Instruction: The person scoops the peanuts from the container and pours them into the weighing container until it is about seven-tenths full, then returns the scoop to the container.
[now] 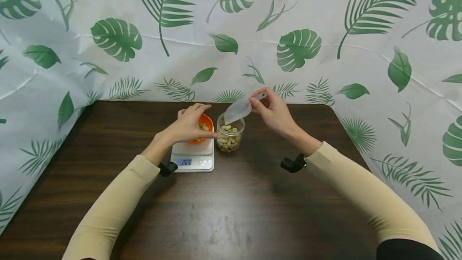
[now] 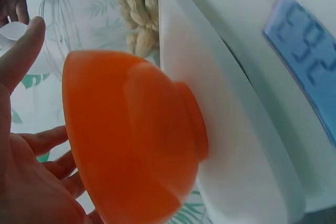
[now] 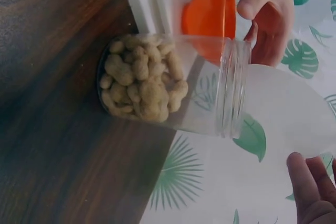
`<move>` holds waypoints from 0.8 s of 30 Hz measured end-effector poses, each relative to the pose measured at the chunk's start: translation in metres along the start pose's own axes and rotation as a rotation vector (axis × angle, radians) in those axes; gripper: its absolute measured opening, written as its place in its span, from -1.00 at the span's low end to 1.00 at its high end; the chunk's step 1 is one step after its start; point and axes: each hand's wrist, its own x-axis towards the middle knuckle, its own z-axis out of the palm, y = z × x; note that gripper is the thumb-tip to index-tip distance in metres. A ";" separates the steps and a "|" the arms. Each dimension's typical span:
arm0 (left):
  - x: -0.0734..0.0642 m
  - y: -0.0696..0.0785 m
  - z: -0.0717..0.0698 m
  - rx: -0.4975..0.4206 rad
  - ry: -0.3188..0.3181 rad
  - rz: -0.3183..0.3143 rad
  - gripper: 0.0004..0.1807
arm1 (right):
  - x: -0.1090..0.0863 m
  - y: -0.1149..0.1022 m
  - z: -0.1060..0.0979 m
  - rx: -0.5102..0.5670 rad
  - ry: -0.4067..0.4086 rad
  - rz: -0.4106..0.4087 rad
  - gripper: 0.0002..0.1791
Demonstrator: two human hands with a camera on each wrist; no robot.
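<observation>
An orange bowl (image 2: pixel 126 135) with some peanuts in it stands on a white kitchen scale (image 1: pixel 205 165), whose display (image 1: pixel 183 162) reads 263 in the head view. My left hand (image 1: pixel 187 125) spreads around the bowl, fingers at its far side and thumb pointing toward the jar. Right beside the scale stands a clear jar (image 3: pixel 205 103), partly filled with unshelled peanuts (image 3: pixel 144 80). Between thumb and fingers my right hand (image 1: pixel 276 115) pinches the handle of a translucent scoop (image 1: pixel 238 110). The scoop tilts down to the left, its tip at the jar's mouth.
Everything stands near the back edge of a dark wooden table (image 1: pixel 231 212). Behind it hangs a white sheet (image 1: pixel 252 63) printed with green leaves. A black wrist camera (image 1: pixel 294 164) sits on the right arm, another camera (image 1: pixel 168 169) on the left.
</observation>
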 end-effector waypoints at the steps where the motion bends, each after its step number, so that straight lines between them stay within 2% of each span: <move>1: 0.001 0.002 0.001 -0.002 -0.003 0.003 0.09 | 0.000 0.000 0.000 -0.018 -0.007 0.002 -0.72; 12: 0.014 0.017 0.009 0.006 -0.045 0.028 0.03 | 0.002 -0.007 0.000 -0.250 -0.097 0.004 -0.76; 24: 0.024 0.021 0.018 -0.027 -0.070 0.055 0.03 | 0.013 -0.017 0.009 -0.425 -0.227 -0.137 -0.82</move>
